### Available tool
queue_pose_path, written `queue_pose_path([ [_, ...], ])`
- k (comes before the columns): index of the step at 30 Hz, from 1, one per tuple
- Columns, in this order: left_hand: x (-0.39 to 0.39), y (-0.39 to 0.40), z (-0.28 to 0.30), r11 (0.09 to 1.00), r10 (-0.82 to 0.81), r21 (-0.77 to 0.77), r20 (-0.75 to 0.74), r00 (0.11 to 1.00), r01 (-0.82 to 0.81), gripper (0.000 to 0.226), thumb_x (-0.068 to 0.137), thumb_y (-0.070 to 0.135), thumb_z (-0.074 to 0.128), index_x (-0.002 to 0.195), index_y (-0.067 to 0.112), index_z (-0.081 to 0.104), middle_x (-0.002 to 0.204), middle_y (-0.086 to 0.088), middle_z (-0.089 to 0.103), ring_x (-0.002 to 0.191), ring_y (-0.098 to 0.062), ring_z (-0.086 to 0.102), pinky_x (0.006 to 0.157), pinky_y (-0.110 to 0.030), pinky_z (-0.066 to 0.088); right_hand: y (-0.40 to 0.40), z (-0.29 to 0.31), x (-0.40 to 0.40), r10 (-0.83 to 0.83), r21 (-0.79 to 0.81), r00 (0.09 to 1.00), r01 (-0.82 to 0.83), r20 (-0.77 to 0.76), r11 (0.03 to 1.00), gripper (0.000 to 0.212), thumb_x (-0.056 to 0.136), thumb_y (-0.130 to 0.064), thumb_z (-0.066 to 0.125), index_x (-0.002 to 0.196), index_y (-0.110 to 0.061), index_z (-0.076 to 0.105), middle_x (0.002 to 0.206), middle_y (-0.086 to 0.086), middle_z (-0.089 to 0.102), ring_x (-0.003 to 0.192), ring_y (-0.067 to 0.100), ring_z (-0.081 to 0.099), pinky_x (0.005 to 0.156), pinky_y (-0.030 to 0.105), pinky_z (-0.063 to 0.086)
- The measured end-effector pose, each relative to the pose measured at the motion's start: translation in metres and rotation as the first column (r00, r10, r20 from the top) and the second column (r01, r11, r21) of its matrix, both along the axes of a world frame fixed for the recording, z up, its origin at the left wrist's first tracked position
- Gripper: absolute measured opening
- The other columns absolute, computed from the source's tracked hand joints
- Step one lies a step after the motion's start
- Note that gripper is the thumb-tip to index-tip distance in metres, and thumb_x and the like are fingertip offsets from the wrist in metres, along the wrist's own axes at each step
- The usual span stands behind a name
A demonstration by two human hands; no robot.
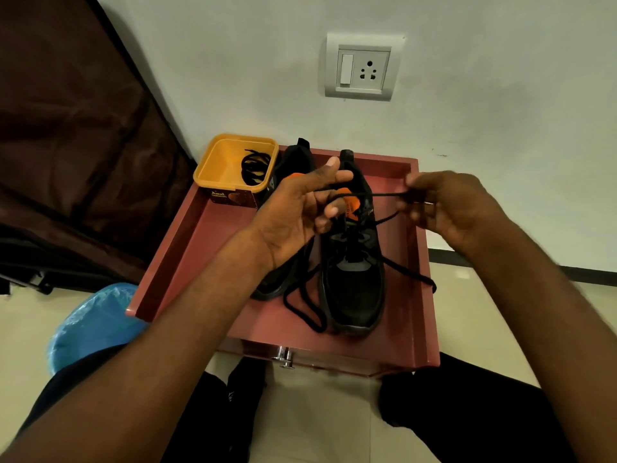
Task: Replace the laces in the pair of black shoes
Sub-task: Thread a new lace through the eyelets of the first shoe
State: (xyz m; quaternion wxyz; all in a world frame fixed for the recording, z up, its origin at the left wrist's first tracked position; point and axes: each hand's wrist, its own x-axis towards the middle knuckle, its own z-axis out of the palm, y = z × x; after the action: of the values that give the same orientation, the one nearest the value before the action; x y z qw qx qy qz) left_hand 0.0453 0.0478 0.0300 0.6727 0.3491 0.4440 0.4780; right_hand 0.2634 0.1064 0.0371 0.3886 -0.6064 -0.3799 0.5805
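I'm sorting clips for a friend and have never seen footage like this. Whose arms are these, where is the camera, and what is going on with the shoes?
There is no machine here. The one picture comes from a wide-angle camera worn on a person's head, looking forward and down, so the arms reaching in from below are that person's own.

On the red tray-like tabletop stand two black shoes: the right shoe in plain view and the left shoe mostly behind the left hand. A black lace runs taut between that hand and the right hand; both have it in their grip, and its loose ends trail from the right shoe onto the tabletop. The yellow tub at the back holds another coiled lace.
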Motion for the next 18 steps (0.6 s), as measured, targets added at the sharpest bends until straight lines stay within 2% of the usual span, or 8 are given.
queue_pose_path([
  [1, -0.002, 0.001, 0.001, 1.0, 0.025, 0.012, -0.029, 0.999, -0.024, 0.047, 0.103, 0.039, 0.056, 0.134, 0.005, 0.061, 0.064, 0.0, 0.052, 0.056, -0.009, 0.039, 0.058, -0.027, 0.026, 0.002, -0.005, 0.005, 0.009, 0.047, 0.952, -0.025, 0.306, 0.999, 0.016, 0.094, -0.011, 0.061, 0.104, -0.005, 0.07, 0.074, 0.006, 0.076, 0.063, 0.019, 0.072, 0.056, 0.026, 0.052],
  [3, -0.008, 0.005, -0.001, 0.994, 0.1, 0.047, -0.067, 0.993, -0.097, 0.041, 0.102, 0.032, 0.057, 0.133, 0.006, 0.062, 0.065, 0.001, 0.053, 0.057, -0.009, 0.042, 0.059, -0.028, 0.026, 0.0, -0.012, 0.013, 0.033, 0.081, 0.642, -0.146, 0.766, 0.986, 0.016, 0.087, -0.018, 0.062, 0.099, -0.012, 0.071, 0.083, 0.007, 0.075, 0.076, 0.025, 0.072, 0.069, 0.032, 0.054],
  [5, -0.012, 0.008, -0.004, 0.982, 0.17, 0.095, -0.098, 0.981, -0.161, 0.035, 0.101, 0.026, 0.057, 0.132, 0.008, 0.063, 0.066, 0.001, 0.055, 0.06, -0.01, 0.045, 0.06, -0.031, 0.029, -0.005, -0.016, 0.011, 0.044, 0.071, 0.412, -0.261, 0.91, 0.963, 0.025, 0.086, -0.023, 0.065, 0.11, -0.019, 0.07, 0.111, 0.011, 0.068, 0.098, 0.032, 0.066, 0.08, 0.036, 0.052],
  [6, -0.011, 0.007, -0.004, 0.977, 0.187, 0.125, -0.126, 0.974, -0.172, 0.032, 0.102, 0.023, 0.057, 0.13, 0.009, 0.063, 0.067, -0.001, 0.057, 0.062, -0.012, 0.048, 0.061, -0.032, 0.032, -0.007, -0.015, 0.006, 0.027, 0.123, 0.424, -0.323, 0.905, 0.938, 0.029, 0.088, -0.024, 0.065, 0.116, -0.022, 0.07, 0.119, 0.009, 0.064, 0.106, 0.031, 0.063, 0.085, 0.037, 0.051],
  [9, -0.001, 0.004, -0.008, 0.972, 0.172, 0.198, -0.25, 0.953, -0.124, 0.026, 0.103, 0.013, 0.057, 0.128, 0.007, 0.062, 0.072, -0.009, 0.064, 0.067, -0.016, 0.062, 0.066, -0.029, 0.051, -0.014, -0.004, -0.015, 0.242, 0.253, 0.732, -0.494, 0.637, 0.832, 0.023, 0.101, -0.029, 0.064, 0.122, -0.028, 0.071, 0.115, -0.011, 0.07, 0.102, 0.006, 0.066, 0.084, 0.02, 0.05],
  [12, 0.007, 0.005, -0.014, 0.967, 0.14, 0.244, -0.298, 0.944, -0.067, 0.025, 0.102, 0.014, 0.062, 0.126, 0.006, 0.06, 0.071, -0.01, 0.065, 0.071, -0.023, 0.065, 0.078, -0.034, 0.057, -0.024, 0.009, -0.029, 0.553, 0.203, 0.76, -0.635, 0.343, 0.746, 0.019, 0.104, -0.028, 0.062, 0.116, -0.021, 0.075, 0.095, -0.001, 0.078, 0.078, 0.003, 0.066, 0.059, 0.011, 0.045],
  [16, 0.002, 0.009, -0.018, 0.965, 0.176, 0.243, -0.302, 0.937, -0.103, 0.026, 0.102, 0.016, 0.064, 0.123, 0.002, 0.061, 0.063, -0.003, 0.059, 0.065, -0.02, 0.059, 0.07, -0.025, 0.054, -0.01, -0.002, -0.016, 0.328, 0.207, 0.793, -0.485, 0.513, 0.849, 0.012, 0.098, -0.025, 0.07, 0.089, -0.022, 0.079, 0.074, -0.003, 0.073, 0.068, 0.004, 0.063, 0.066, 0.023, 0.046],
  [18, -0.002, 0.012, -0.023, 0.963, 0.203, 0.234, -0.297, 0.933, -0.135, 0.022, 0.104, 0.014, 0.059, 0.12, -0.001, 0.061, 0.061, -0.001, 0.056, 0.06, -0.017, 0.055, 0.065, -0.027, 0.052, 0.001, -0.012, -0.003, 0.068, 0.196, 0.609, -0.356, 0.79, 0.914, 0.01, 0.095, -0.025, 0.072, 0.092, -0.021, 0.08, 0.086, 0.001, 0.076, 0.082, 0.017, 0.071, 0.075, 0.03, 0.05],
])
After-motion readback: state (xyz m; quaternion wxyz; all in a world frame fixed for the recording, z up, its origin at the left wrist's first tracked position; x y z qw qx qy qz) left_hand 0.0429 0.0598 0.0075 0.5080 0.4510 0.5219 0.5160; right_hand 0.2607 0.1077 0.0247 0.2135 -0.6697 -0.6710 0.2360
